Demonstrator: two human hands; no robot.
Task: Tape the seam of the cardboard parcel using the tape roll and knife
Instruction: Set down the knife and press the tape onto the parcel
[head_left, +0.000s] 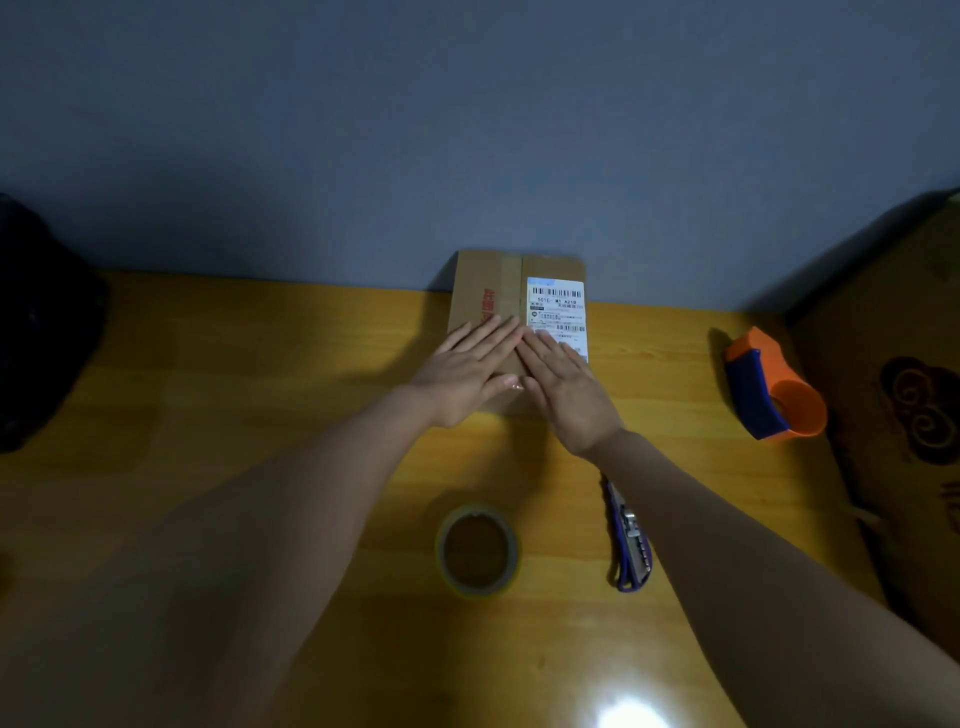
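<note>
A small cardboard parcel (485, 283) lies on the wooden table against the wall, with red print on its left flap and a white shipping label (555, 306) on its right flap. A seam runs down its middle. My left hand (467, 371) lies flat on the left flap and my right hand (563, 387) lies flat on the right flap, fingers extended and meeting at the seam. A roll of clear tape (477, 553) lies flat nearer to me. The purple utility knife (629, 538) lies to the right of the roll, partly under my right forearm.
An orange and blue tape dispenser (774, 387) stands at the right of the yellow wooden table (260, 389). A large cardboard box (904, 395) with dark print fills the right edge. A dark object (41, 322) sits at the far left.
</note>
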